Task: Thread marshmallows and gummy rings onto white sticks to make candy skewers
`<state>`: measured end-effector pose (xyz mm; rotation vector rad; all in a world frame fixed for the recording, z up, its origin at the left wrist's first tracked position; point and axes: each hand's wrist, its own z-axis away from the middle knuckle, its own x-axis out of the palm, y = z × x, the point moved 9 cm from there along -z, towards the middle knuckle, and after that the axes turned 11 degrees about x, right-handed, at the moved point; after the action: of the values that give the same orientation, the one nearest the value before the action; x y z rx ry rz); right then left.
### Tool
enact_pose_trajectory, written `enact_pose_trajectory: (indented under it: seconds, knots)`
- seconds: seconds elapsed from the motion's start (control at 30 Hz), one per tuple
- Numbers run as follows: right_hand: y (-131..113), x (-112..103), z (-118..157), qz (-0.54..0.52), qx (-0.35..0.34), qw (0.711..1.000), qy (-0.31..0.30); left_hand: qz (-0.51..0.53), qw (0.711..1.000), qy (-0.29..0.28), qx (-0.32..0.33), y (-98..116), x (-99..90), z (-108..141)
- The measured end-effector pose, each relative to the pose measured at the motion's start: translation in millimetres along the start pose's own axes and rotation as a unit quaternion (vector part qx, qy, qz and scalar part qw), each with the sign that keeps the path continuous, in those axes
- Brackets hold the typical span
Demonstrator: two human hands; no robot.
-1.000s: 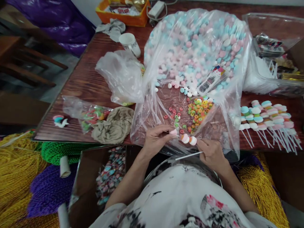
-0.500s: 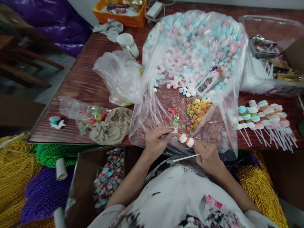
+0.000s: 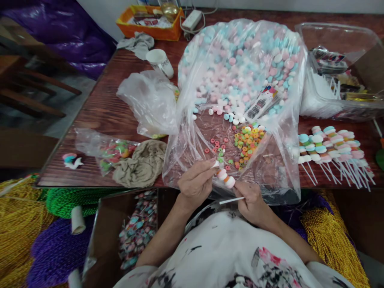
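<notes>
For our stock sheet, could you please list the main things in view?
Skewer: one, multicoloured, front centre
Stick: one, white, near skewer
Marshmallow bag: one, clear, centre
Cereal rings: many, multicoloured, centre
Cards: several, multicoloured, centre
Resting skewers: many, pastel, right
Bin: one, clear, right
Mug: one, white, left
Cloths: two, tan, grey, left
Small bags: two, clear, left
Tray: one, orange, back
Carton: one, brown, below table
Cord bundles: several, gold, green, purple, below
Sack: one, purple, left
Table: one, brown, centre
Left hand: one, bare, front
Right hand: one, bare, front
</notes>
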<state>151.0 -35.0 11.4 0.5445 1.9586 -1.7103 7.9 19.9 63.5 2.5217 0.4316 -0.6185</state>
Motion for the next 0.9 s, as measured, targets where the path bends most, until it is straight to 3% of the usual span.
enact_pose_trajectory:
  seconds: [0.2,0.3,0.47,0.73,0.83,0.9]
  knots:
    - [4.6,9.0,-5.6,-0.101,0.035,0.994,0.004,-0.008,1.0,0.004,0.001,-1.2,5.8,2.7]
    - [10.1,1.8,-7.8,-0.146,0.05,0.987,0.035,0.049,0.999,-0.008,-0.01,-0.8,11.4,4.0]
    - [12.8,-8.6,-8.2,-0.111,0.035,0.991,0.064,0.202,0.967,0.046,-0.148,-24.8,13.4,10.8]
    - [20.1,-2.4,-2.3,-0.078,0.035,0.995,0.051,0.137,0.981,0.005,-0.134,-24.1,27.1,14.8]
    - [29.1,-0.2,-6.1,-0.14,0.082,0.986,0.029,0.127,0.983,0.022,-0.135,-23.1,28.3,18.2]
    - [37.7,8.1,-9.6,-0.222,0.141,0.965,-0.021,0.128,0.982,0.026,-0.138,-24.1,28.2,20.2]
